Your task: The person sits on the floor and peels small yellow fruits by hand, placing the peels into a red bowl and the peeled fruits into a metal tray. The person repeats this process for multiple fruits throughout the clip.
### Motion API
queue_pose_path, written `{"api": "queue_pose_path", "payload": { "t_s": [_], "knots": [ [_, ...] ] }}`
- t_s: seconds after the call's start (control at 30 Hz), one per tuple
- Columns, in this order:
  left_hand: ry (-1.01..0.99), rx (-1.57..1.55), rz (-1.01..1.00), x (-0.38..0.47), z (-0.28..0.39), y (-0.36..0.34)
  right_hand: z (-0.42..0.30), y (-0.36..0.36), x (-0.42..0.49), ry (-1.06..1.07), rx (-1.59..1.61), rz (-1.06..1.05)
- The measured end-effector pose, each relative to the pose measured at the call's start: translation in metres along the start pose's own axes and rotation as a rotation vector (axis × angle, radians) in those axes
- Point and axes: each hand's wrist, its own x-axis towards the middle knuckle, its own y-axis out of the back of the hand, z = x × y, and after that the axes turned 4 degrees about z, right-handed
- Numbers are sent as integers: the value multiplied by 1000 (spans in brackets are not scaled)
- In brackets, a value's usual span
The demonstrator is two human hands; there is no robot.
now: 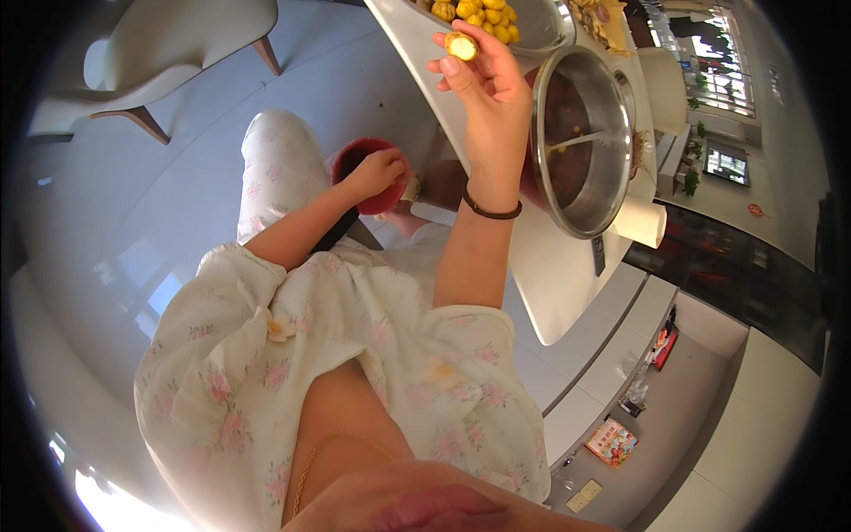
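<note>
My right hand (488,83) is raised over the white table's edge, thumb and fingertips closed on what looks like a peeled chestnut (462,46), yellow with a pale face. My left hand (377,174) is lowered over the mouth of a red bin (392,201), its fingers curled; whether it holds something is hidden. Close to my right wrist stands a large steel basin (615,179) with liquid and dark brown pieces inside. Beyond my right fingertips lies a pile of similar yellow pieces (488,16), beside a clear round dish (542,26).
The white tabletop (548,286) has a dark remote control (599,256) and a pale paper roll (641,223) near the basin. Brown scraps (602,23) lie at the far end. A cream chair (193,40) with wooden legs stands on the floor at the upper left.
</note>
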Motion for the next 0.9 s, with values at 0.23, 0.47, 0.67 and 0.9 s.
{"api": "queue_pose_path", "payload": {
  "t_s": [0.23,0.47,0.67,0.9],
  "knots": [
    [102,18,-18,-6,-16,-5,8,-2,41,262,-697,249],
    [98,8,-42,-16,3,-17,92,39,124,399,-821,413],
    [96,-15,-63,-12,-16,-9,-1,27,6,379,-815,127],
    [249,-217,-42,10,-64,10,-94,161,-61,183,-1192,82]
  ]
}}
